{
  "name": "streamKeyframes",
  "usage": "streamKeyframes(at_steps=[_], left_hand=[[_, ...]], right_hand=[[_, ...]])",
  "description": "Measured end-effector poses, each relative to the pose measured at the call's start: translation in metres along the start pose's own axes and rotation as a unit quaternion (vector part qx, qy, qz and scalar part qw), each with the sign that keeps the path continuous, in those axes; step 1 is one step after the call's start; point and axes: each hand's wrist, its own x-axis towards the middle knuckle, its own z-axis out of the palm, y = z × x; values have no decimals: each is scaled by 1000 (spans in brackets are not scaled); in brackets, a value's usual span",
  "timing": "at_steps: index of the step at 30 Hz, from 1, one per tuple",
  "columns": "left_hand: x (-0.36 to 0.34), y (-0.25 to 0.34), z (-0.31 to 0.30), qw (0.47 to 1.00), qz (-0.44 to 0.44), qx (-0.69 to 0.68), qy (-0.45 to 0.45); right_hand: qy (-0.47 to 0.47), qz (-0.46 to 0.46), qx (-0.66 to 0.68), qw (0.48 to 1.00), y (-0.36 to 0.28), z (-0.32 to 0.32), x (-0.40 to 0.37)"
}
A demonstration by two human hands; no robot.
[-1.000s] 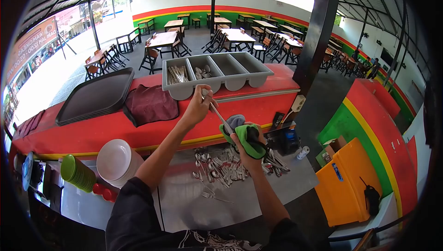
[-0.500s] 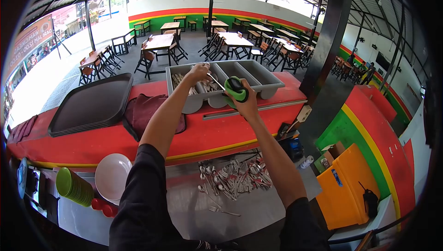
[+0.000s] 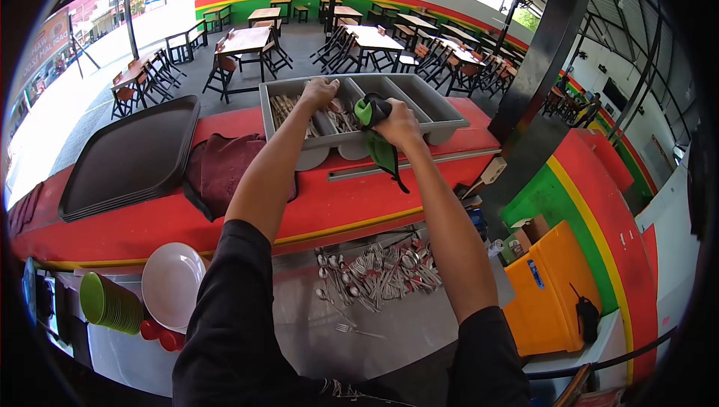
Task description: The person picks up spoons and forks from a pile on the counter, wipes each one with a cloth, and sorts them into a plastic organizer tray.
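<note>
My left hand (image 3: 320,92) is over a grey divided cutlery tray (image 3: 431,96), its fingers curled down at the second compartment. Whatever those fingers hold, if anything, is hidden. A green and black cloth (image 3: 383,154) is bunched in my right hand (image 3: 398,122), one end hanging down over the tray's front. Metal cutlery (image 3: 342,119) lies in the second compartment, beside pale, thin sticks (image 3: 284,111) in the leftmost one. Below, on the steel counter (image 3: 299,339), spreads a loose pile of spoons and forks (image 3: 389,272), with a single fork (image 3: 359,330) lying nearer to me.
On the red ledge (image 3: 329,212) are stacked dark trays (image 3: 131,156) and a maroon cloth (image 3: 225,171). Green cups (image 3: 108,302), white plates (image 3: 172,283) and red cups (image 3: 161,336) stand at left. An orange box (image 3: 550,295) and black pillar (image 3: 543,47) are at right.
The metal utensil that stretched from my left hand to the cloth no longer shows. My left hand sits lower in the second compartment, and the cloth's end now dangles. The view has shifted slightly.
</note>
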Motion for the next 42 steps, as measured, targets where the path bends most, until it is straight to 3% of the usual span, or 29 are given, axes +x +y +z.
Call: streamKeyframes(at_steps=[7, 9, 11, 15, 17, 20, 21, 22, 23, 24, 25, 27, 29, 32, 34, 37, 40, 42], left_hand=[[-15, 13, 0, 999, 16, 35, 16], [-23, 21, 2, 994, 39, 77, 67], [-14, 11, 8, 940, 239, 127, 206], [-99, 62, -2, 911, 368, -40, 181], [-178, 71, 2, 918, 349, -135, 127], [-275, 10, 44, 949, 214, -229, -12], [-299, -41, 66, 986, 131, -97, -42], [-330, -82, 90, 988, 99, -101, -64], [-403, -180, 135, 989, -39, 82, -121], [-449, -239, 162, 980, -116, 77, -143], [-481, -249, 167, 955, -205, 83, -196], [-531, -278, 187, 949, -288, -17, -129], [-541, -298, 198, 961, -275, 38, -7], [-516, -325, 204, 967, -183, 107, 145], [-485, -320, 202, 951, -241, 96, 169], [-457, -329, 196, 945, -224, 200, 131], [-449, -347, 201, 934, -255, 218, 124], [-449, -352, 204, 940, -241, 169, 170]], right_hand=[[42, -12, 19, 999, 8, 11, -7], [76, -56, 45, 995, 13, 13, -11], [107, -84, 85, 987, 21, 16, -20], [203, -212, 276, 915, 49, 25, -76], [195, -125, 371, 899, 65, 36, -140], [152, 119, 389, 901, 122, 81, -274], [129, 182, 419, 880, 152, 106, -321], [100, 245, 434, 861, 153, 109, -373], [100, 276, 367, 883, 165, 122, -455], [65, 330, 349, 875, 168, 116, -496], [30, 356, 344, 868, 176, 112, -543], [-4, 426, 342, 838, 181, 99, -579], [-5, 515, 349, 783, 157, 69, -588], [57, 507, 418, 752, 167, 74, -598], [73, 500, 447, 738, 171, 79, -593], [35, 475, 409, 778, 169, 79, -593], [13, 432, 404, 806, 169, 78, -595], [17, 431, 402, 808, 163, 73, -593]])
